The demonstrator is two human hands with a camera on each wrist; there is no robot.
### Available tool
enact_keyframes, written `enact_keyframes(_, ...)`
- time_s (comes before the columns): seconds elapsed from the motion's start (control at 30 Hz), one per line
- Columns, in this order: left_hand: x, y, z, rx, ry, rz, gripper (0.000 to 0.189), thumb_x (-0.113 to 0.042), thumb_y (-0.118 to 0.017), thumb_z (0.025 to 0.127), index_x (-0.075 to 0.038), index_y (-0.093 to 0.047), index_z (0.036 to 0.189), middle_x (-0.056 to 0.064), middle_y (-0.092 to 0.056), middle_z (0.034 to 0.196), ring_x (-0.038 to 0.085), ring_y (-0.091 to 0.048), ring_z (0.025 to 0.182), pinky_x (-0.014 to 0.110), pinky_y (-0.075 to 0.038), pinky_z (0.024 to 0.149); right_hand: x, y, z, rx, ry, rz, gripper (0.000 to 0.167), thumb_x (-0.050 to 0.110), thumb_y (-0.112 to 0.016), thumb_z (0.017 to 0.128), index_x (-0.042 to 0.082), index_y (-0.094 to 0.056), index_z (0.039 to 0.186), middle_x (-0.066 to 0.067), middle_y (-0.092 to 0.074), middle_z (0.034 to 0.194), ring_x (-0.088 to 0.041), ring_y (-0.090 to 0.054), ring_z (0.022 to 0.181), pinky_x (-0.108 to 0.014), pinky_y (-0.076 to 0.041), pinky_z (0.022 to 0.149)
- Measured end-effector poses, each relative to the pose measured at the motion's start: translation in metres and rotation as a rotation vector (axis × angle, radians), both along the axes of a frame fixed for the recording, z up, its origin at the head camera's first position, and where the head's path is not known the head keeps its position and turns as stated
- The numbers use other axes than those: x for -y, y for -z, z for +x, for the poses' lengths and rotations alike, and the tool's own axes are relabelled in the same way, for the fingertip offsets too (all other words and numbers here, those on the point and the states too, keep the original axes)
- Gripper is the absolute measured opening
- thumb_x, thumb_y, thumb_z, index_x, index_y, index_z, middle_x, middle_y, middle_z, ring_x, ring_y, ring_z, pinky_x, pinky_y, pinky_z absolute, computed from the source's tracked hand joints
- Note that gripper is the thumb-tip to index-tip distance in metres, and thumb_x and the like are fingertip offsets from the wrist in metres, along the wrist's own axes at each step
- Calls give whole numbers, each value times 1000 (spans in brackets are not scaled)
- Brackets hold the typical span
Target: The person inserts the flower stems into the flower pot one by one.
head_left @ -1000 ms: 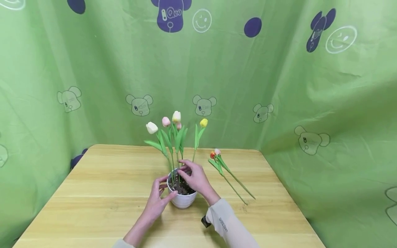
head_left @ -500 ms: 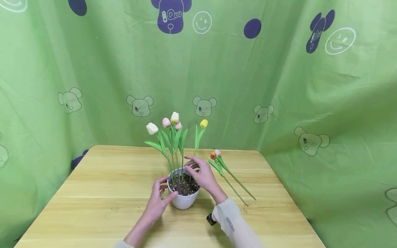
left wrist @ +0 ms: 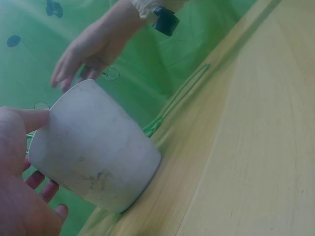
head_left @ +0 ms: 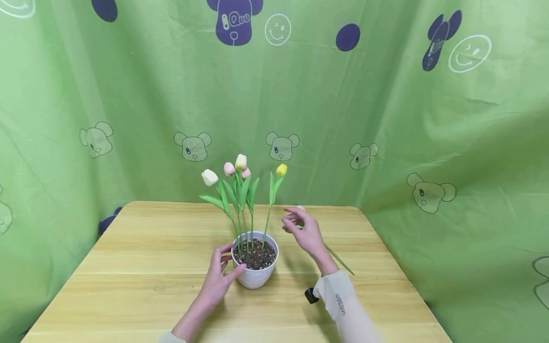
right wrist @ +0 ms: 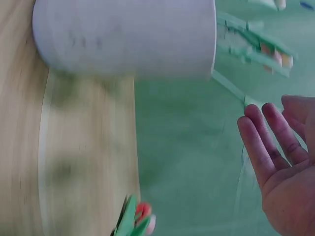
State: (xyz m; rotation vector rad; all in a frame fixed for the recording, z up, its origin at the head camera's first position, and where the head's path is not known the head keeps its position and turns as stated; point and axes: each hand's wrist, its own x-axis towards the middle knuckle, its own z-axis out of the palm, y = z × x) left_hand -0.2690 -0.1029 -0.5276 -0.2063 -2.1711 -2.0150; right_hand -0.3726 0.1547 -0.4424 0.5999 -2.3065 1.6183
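A white flower pot full of dark soil stands on the table. My left hand holds it by the left side, thumb on the near rim and fingers around the wall. Upright in the soil are several artificial tulips: a white tulip, a cream one, two pink ones, and a yellow tulip apart on the right. My right hand hovers to the right of the pot with nothing in its loosely bent fingers. Under it lie loose tulips, mostly hidden in the head view; a red bloom shows in the right wrist view.
The wooden table has a green patterned curtain behind it and along both sides. A small black device is worn at the right wrist, by the pale sleeve.
My right hand has left the stems over the pot and moved right, over the loose tulips. The left hand has stayed on the pot.
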Motion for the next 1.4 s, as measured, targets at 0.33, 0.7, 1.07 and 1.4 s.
enact_keyframes(0.33,0,0,0,-8,-5,0,73,-23,-80,90,-11,-41,150,16,-43,153,38,-48,135,64,-26,126,-74,32,-20,137,164,52,41,12,-66,102,3,-59,141,-28,-67,121,-40,-69,104,-39,-66,89)
enact_keyframes(0.7,0,0,-1,-1,-15,-5,72,-22,-79,91,-11,-40,150,16,-43,152,38,-47,136,64,-26,127,-150,67,-28,222,301,237,41,16,-66,102,1,-60,140,-23,-69,121,-32,-70,103,-23,-62,81)
enact_keyframes(1.07,0,1,-2,-3,-15,-2,73,-23,-81,90,-10,-41,149,16,-44,151,39,-46,138,63,-26,127,-182,93,-13,301,276,354,37,13,-69,99,-5,-63,131,-22,-71,115,-30,-68,101,-28,-58,83)
enact_keyframes(1.4,-2,1,0,-3,-13,-5,72,-22,-80,90,-10,-41,149,17,-44,151,38,-48,135,64,-27,126,-188,102,-10,320,270,419,32,13,-78,91,-2,-72,118,-16,-75,103,-23,-67,93,-29,-55,80)
